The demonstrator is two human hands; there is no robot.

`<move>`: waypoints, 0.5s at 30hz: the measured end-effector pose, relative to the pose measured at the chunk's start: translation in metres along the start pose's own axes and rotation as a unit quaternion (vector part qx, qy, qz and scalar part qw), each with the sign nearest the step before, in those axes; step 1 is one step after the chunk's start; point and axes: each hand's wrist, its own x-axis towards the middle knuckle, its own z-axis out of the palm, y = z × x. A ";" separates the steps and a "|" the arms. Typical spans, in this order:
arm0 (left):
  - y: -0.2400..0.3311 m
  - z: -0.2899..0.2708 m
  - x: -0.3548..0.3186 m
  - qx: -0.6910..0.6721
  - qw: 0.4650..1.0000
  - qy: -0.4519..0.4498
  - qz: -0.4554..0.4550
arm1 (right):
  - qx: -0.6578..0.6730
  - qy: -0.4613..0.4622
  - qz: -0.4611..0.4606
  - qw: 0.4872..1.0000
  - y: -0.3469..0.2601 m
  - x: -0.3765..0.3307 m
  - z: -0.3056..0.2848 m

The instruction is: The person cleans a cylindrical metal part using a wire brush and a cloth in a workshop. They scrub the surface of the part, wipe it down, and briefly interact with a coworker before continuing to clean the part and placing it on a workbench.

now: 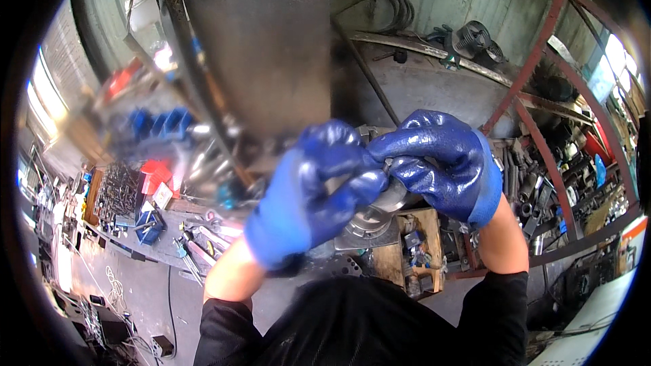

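Note:
My left hand (319, 186) and my right hand (441, 163), both in shiny blue coated gloves, meet in front of me. Thumb and fingers of each are pinched together. Between the fingertips shows a sliver of something small and dark, too hidden to name. Just below them is a round metal base (369, 224) on the bench, with its upper part covered by the gloves. A wooden box (386, 264) of small parts stands beside that base, below my right hand.
Pliers and other hand tools (200, 244) lie on the bench (234, 220) at the left, near blue bins (159, 124). A red metal frame (542, 142) rises at the right before piled metal parts (525, 176). A small fan (472, 39) sits at the back.

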 end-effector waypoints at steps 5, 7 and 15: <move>-0.013 0.008 -0.003 -0.139 0.986 -0.014 -0.091 | 0.010 -0.010 -0.016 1.000 0.007 0.004 0.004; -0.013 0.006 -0.002 -0.207 0.967 -0.041 -0.145 | 0.013 -0.036 -0.024 0.999 0.006 0.008 0.002; -0.006 0.007 0.006 -0.195 0.969 -0.073 -0.132 | -0.016 -0.020 -0.067 0.997 -0.007 0.002 -0.005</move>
